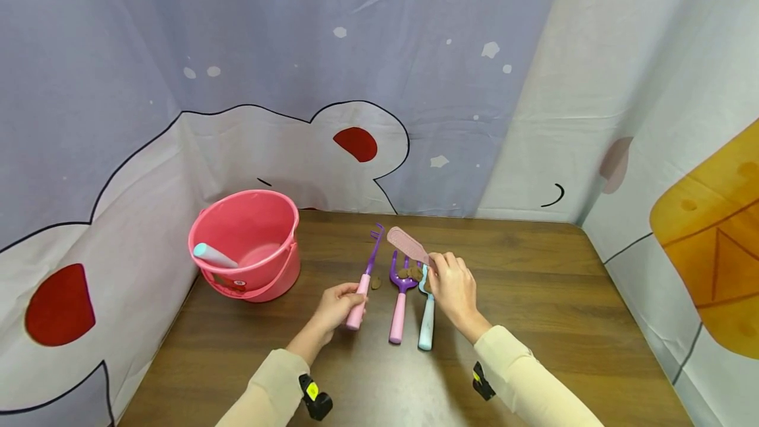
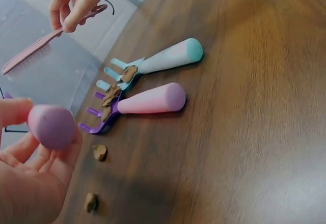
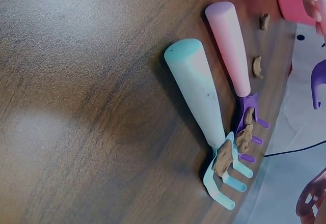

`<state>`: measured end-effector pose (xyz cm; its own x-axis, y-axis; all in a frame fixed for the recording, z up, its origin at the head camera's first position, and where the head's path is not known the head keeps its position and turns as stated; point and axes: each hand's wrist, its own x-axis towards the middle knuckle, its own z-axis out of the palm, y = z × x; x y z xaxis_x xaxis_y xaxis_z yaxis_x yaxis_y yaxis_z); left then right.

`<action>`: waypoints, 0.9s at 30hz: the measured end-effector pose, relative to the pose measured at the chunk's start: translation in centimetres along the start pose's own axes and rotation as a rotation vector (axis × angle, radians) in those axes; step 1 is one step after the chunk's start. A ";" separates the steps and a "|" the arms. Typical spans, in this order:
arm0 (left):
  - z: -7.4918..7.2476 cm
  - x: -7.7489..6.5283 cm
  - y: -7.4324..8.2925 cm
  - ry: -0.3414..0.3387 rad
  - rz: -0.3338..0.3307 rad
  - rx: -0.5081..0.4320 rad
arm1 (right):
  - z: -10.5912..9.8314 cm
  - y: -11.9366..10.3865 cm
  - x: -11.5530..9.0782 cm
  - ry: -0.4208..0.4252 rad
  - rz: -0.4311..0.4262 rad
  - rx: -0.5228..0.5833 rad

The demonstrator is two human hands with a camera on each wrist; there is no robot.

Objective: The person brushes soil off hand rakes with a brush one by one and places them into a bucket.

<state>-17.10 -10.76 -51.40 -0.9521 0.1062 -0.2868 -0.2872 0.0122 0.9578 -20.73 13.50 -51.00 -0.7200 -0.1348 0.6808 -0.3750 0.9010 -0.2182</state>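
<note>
My left hand (image 1: pixel 333 310) grips the pink handle of a purple toy hand rake (image 1: pixel 358 305), its hooked prongs pointing away and upward. In my right hand (image 1: pixel 455 290) is a pink brush (image 1: pixel 408 244), held by its handle end; bristles show along its underside in the left wrist view. Below and between the hands lie two toy garden forks. One is a purple fork (image 1: pixel 398 315) with a pink handle, the other a light blue fork (image 1: pixel 427 325). Brown clay-like lumps (image 3: pixel 244 137) sit on the purple tines, and another brown piece (image 3: pixel 223 158) on the blue ones.
A pink bucket (image 1: pixel 286 277) stands at the table's back left, its handle hanging down in front. A pale tool handle with a light blue end (image 1: pixel 215 256) leans inside it. Loose brown lumps (image 2: pixel 100 152) lie on the wooden table (image 1: pixel 534 321). Printed curtains rise behind and at the sides.
</note>
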 end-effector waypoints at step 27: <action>0.0 0.5 -1.0 -0.388 -0.075 -0.457 | 0.2 -1.2 -0.1 -0.092 -0.108 0.139</action>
<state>-17.27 -10.72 -52.52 -0.8445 0.4772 -0.2429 -0.4497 -0.3859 0.8055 -20.29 12.33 -50.97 -0.7188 -0.2705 0.6405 -0.5258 0.8142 -0.2462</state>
